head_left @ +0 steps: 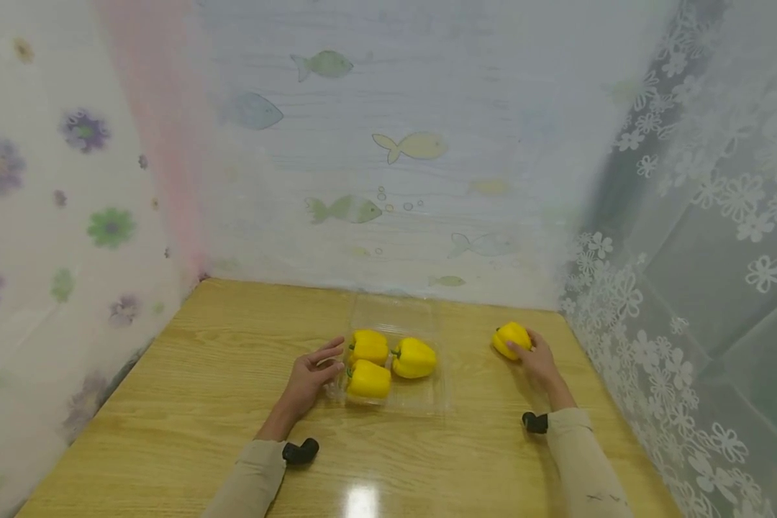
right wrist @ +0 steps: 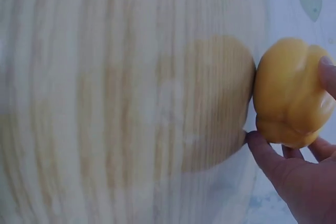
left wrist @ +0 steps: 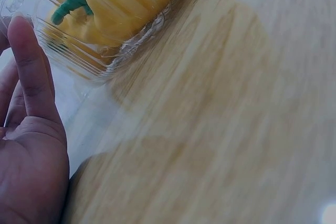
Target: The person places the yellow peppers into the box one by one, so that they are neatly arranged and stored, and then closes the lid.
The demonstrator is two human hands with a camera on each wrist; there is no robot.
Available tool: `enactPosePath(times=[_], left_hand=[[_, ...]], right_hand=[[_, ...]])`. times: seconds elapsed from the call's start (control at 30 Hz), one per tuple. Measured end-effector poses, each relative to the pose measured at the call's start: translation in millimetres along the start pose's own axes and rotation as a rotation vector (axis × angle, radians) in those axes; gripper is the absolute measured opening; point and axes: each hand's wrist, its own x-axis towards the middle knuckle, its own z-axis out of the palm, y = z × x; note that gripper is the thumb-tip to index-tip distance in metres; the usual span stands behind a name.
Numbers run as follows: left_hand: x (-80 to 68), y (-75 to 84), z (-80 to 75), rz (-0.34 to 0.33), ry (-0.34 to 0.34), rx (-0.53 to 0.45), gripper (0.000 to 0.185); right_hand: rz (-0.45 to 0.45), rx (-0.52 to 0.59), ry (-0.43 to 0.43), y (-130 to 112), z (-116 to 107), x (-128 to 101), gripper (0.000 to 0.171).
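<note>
A clear plastic clamshell box [head_left: 432,397] lies on the table with its lid [head_left: 395,313] folded back. Three yellow bell peppers sit in it: a rear-left pepper [head_left: 370,347], a front-left pepper [head_left: 369,380] and a right-hand pepper [head_left: 414,358]. My left hand [head_left: 311,375] is at the box's left side, its fingers fairly straight; in the left wrist view a fingertip [left wrist: 22,24] meets the clear wall. Off to the right, my right hand [head_left: 539,360] grips another yellow bell pepper [right wrist: 289,90] between thumb and fingers. Whether that pepper touches the table is hard to tell.
The wooden table [head_left: 220,388] runs back to a curtain with fish prints [head_left: 395,144]. Flowered sheets hang along the left and right sides. Black curved pieces [head_left: 301,452] stick out from both wrists.
</note>
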Motion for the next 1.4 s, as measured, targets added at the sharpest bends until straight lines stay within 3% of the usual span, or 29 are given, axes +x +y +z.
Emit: enactPosePath(times=[0.57,0.83,1.13,1.4], left_hand=[[-0.2,-1.9,-1.8,0.011,-0.008,-0.001,0.045],[-0.5,-3.3,-1.9,0.062,-0.015,-0.015,0.045],[-1.5,-2.1,1.1,0.063,-0.015,0.001,0.044],[-0.1,-4.3,-0.9,0.043,-0.028,0.019,0.046]], right_hand=[[-0.018,-0.030,-0.003,-7.4,8.6,0.3,0.075],[-0.035,-0.029,0.024,-16.6,15.6,-4.8,0.074],[-0.145,0.005,0.036,-28.5,21.2,-12.9,0.075],[-0.328,0.154,-0.064,-37.5,33.2,-24.5,0.062]])
